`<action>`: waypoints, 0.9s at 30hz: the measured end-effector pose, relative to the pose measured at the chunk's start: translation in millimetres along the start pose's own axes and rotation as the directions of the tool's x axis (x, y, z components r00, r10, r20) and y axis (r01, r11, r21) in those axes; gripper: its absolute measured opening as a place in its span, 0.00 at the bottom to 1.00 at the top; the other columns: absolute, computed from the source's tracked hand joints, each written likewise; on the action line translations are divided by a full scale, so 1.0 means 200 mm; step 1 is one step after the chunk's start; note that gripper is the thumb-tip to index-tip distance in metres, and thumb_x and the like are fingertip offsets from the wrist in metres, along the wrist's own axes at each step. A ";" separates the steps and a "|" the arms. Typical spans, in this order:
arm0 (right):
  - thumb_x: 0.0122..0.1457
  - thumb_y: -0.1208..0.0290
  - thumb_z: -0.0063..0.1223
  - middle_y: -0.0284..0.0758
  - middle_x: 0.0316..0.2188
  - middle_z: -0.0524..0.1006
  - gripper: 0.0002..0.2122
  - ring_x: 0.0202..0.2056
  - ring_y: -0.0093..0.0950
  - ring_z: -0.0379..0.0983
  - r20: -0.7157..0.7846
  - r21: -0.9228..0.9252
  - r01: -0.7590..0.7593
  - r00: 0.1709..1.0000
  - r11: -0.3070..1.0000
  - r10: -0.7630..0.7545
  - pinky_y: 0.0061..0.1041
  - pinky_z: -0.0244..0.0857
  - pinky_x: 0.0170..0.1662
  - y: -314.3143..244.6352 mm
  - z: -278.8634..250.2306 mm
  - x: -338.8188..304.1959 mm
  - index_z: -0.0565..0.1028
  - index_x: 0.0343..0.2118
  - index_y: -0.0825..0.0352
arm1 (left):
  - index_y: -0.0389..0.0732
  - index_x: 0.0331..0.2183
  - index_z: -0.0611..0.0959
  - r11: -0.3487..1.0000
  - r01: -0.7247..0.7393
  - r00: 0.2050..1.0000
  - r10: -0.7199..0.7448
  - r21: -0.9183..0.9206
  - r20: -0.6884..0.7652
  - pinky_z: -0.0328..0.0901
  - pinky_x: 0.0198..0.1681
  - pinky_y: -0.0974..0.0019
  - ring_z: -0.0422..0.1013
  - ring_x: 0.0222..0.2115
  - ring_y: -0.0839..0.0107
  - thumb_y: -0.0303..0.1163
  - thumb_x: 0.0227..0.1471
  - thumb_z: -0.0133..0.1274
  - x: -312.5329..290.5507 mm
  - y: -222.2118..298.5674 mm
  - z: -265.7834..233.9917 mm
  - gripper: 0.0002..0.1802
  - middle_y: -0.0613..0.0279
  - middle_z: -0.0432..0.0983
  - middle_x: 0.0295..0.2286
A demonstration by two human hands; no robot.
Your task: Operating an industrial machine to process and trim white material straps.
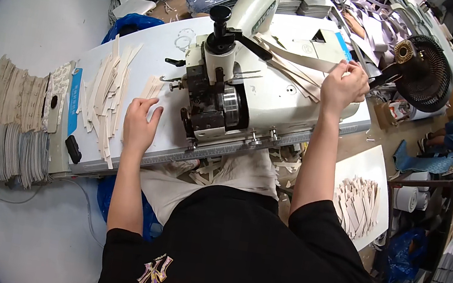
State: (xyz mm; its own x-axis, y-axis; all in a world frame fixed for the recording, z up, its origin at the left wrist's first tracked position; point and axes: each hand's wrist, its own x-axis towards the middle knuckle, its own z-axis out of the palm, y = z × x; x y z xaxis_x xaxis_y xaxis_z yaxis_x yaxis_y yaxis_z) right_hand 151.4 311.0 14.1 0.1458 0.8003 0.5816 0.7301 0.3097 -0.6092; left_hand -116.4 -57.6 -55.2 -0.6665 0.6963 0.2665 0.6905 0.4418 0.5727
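A cream leather-skiving machine with a black top knob and a round metal drum stands on the white worktable. My right hand is closed on the end of a long pale strip, held above the machine's right side. More pale strips lie on the machine beneath it. Left of the drum, my left hand rests low over the table, thumb and fingers apart. Just beyond its fingertips lie a few short pale strips; whether the fingers touch them is unclear.
A loose pile of strips and a small black object lie on the table's left. Stacked grey pieces stand at its left end. A black fan is at far right. More strips lie on a white board beside me.
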 end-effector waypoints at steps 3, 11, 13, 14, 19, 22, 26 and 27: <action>0.68 0.64 0.54 0.38 0.53 0.77 0.10 0.62 0.44 0.62 -0.034 -0.105 0.029 0.999 0.994 -0.033 0.51 0.50 0.65 0.11 0.00 -0.02 0.77 0.44 0.64 | 0.41 0.51 0.86 0.944 0.138 0.990 -0.127 0.300 -0.057 0.70 0.51 0.54 0.75 0.45 0.52 0.38 0.60 0.64 -0.06 -0.21 0.01 0.20 0.54 0.78 0.44; 0.68 0.57 0.56 0.38 0.61 0.73 0.21 0.65 0.42 0.62 0.285 0.060 0.481 0.831 0.875 -0.477 0.47 0.51 0.68 -0.03 -0.05 -0.12 0.75 0.59 0.63 | 0.39 0.51 0.85 0.871 0.320 0.947 -0.291 0.373 -0.133 0.68 0.55 0.53 0.75 0.49 0.49 0.39 0.59 0.64 -0.08 -0.32 0.05 0.21 0.52 0.78 0.46; 0.68 0.56 0.57 0.38 0.63 0.73 0.23 0.65 0.42 0.62 0.365 0.215 0.571 0.705 0.792 -0.608 0.45 0.51 0.69 -0.09 -0.02 -0.20 0.74 0.61 0.62 | 0.39 0.51 0.85 0.880 0.351 0.936 -0.328 0.318 -0.127 0.69 0.55 0.53 0.75 0.49 0.49 0.38 0.58 0.65 -0.06 -0.29 0.06 0.21 0.52 0.79 0.46; 0.68 0.56 0.58 0.38 0.65 0.72 0.24 0.66 0.41 0.62 0.453 0.183 0.576 0.670 0.797 -0.588 0.44 0.51 0.69 -0.08 -0.01 -0.20 0.74 0.62 0.62 | 0.39 0.51 0.85 0.901 0.363 0.932 -0.347 0.238 -0.109 0.69 0.55 0.53 0.76 0.50 0.50 0.36 0.58 0.65 -0.05 -0.29 0.05 0.21 0.52 0.79 0.46; 0.67 0.57 0.60 0.38 0.66 0.70 0.24 0.66 0.41 0.62 0.523 0.154 0.581 0.638 0.799 -0.565 0.43 0.51 0.71 -0.08 -0.02 -0.26 0.75 0.62 0.62 | 0.39 0.51 0.85 0.916 0.383 0.923 -0.375 0.116 -0.088 0.69 0.55 0.56 0.77 0.49 0.54 0.33 0.57 0.66 -0.06 -0.31 -0.03 0.20 0.52 0.80 0.44; 0.67 0.59 0.61 0.39 0.66 0.71 0.22 0.67 0.41 0.62 0.474 0.251 0.540 0.655 0.803 -0.588 0.42 0.51 0.71 -0.13 -0.11 -0.33 0.76 0.60 0.62 | 0.41 0.49 0.85 0.948 0.269 0.951 -0.290 -0.171 -0.108 0.69 0.52 0.57 0.76 0.46 0.55 0.29 0.55 0.66 -0.07 -0.22 -0.13 0.19 0.54 0.80 0.40; 0.65 0.63 0.62 0.39 0.64 0.72 0.19 0.66 0.41 0.62 0.487 0.464 0.415 0.619 0.783 -0.617 0.41 0.52 0.70 -0.21 -0.21 -0.44 0.78 0.56 0.63 | 0.41 0.52 0.85 0.967 0.068 0.996 -0.081 -0.244 -0.041 0.69 0.49 0.59 0.75 0.43 0.56 0.36 0.58 0.66 -0.05 0.13 -0.34 0.21 0.55 0.79 0.37; 0.64 0.65 0.62 0.39 0.63 0.72 0.18 0.65 0.42 0.63 0.493 0.526 0.369 0.601 0.766 -0.628 0.41 0.53 0.70 -0.23 -0.22 -0.47 0.78 0.55 0.64 | 0.42 0.53 0.85 0.977 0.026 0.999 -0.034 -0.211 -0.034 0.68 0.48 0.59 0.74 0.41 0.56 0.39 0.59 0.66 -0.04 0.17 -0.39 0.22 0.55 0.79 0.36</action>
State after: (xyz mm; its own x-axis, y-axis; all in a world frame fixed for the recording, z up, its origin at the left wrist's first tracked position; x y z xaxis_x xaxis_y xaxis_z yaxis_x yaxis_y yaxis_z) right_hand 133.7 198.7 12.4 -0.7006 0.5399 0.4665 0.2620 0.8028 -0.5356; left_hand -109.1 -92.2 22.8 -0.6986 0.6613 0.2734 0.5984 0.3304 0.7299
